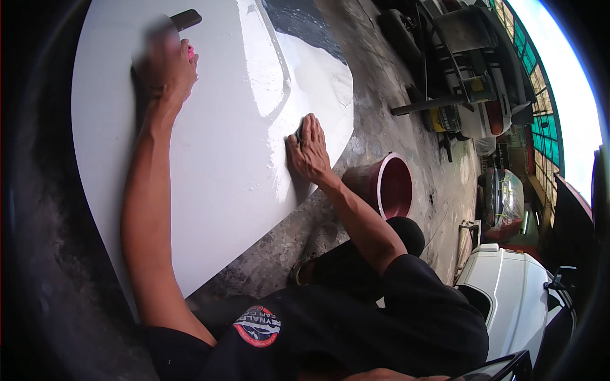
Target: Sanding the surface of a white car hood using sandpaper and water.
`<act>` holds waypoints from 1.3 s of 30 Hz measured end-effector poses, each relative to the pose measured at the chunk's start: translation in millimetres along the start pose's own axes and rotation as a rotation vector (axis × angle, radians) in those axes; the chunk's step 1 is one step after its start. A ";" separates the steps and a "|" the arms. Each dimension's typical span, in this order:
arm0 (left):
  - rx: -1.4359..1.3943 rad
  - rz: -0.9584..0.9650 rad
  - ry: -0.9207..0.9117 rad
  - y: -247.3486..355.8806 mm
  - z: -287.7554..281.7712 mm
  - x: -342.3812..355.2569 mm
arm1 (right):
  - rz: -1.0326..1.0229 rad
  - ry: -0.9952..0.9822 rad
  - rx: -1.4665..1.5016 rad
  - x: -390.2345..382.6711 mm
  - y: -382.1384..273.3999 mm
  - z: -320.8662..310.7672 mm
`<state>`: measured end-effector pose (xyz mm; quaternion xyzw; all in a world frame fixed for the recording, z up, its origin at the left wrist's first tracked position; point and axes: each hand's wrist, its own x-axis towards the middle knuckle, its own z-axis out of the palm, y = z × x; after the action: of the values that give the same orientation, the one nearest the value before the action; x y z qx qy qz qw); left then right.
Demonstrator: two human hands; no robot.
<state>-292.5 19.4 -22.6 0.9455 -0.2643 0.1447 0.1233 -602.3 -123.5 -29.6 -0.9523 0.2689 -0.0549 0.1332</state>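
Panel (210, 190): broad, pale, lying face up; a bent groove (284, 66) crosses its right part, where glossy, wet-looking smears spread, fringed with droplets. Pink piece (190, 53): mostly hidden by the left hand (170, 71), over the panel's far left part. Dark piece (300, 134): small, largely covered by the right hand (311, 151), beside the smears' left edge.

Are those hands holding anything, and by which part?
The left hand holds a pink thing, the gripped part hidden; whether the right hand, over the white panel, holds anything cannot be told.
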 end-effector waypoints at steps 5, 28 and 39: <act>0.033 0.002 -0.013 -1.0 4.3 -1.2 | -0.266 -0.111 -0.084 -34.1 -54.8 21.8; -0.034 0.017 0.080 -5.5 19.4 0.1 | -0.240 -0.013 -0.080 13.7 -28.2 15.4; -0.051 0.012 -0.032 1.3 -0.4 -1.6 | 0.028 0.042 0.009 11.0 15.5 13.4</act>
<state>-294.6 19.2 -22.6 0.9426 -0.2756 0.1237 0.1421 -598.3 -139.0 -46.5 -0.9465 0.2848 -0.0743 0.1324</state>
